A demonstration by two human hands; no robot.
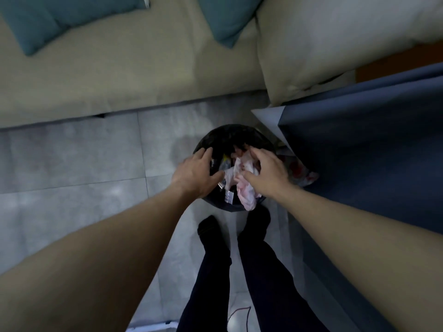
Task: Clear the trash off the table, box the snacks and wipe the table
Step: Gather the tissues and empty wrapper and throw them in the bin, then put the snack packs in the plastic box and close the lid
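Note:
A round bin lined with a black bag (226, 136) stands on the floor just ahead of my feet. Both hands reach over its mouth. My left hand (196, 172) hovers over the left rim with fingers spread and relaxed, the thumb near a crumpled pinkish-white plastic bag (244, 191). My right hand (267, 172) is over the right side, its fingers curled into that crumpled bag. Small wrappers (227, 196) and other trash lie inside the bin.
A beige sofa (124, 75) with teal cushions (43, 22) runs across the top. A dark blue table (374, 144) fills the right side, with a red-and-white bag (303, 174) on the floor beside the bin. Grey tiled floor (72, 164) lies to the left.

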